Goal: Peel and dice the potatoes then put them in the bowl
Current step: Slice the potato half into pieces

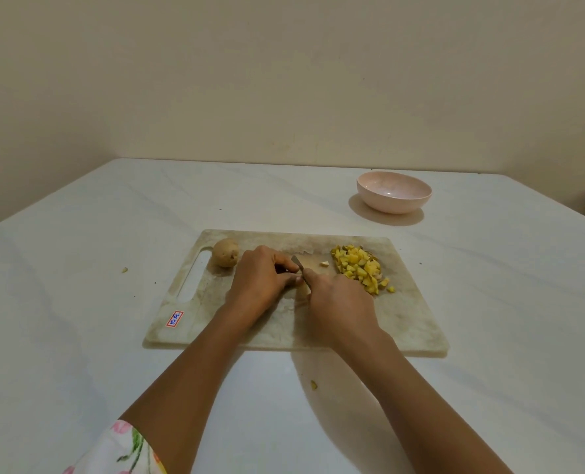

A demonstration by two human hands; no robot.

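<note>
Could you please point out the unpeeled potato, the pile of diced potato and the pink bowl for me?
unpeeled potato (225, 257), head view, on the middle of its skin.
pile of diced potato (359, 270), head view, on the centre of the heap.
pink bowl (395, 204), head view, on its outer front wall.

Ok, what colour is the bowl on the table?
Pale pink. The bowl shows clearly in the head view.

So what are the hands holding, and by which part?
The right hand grips a knife by its handle, hidden in the fist. The left hand pins a peeled potato piece on the cutting board, fingertips curled over it.
</note>
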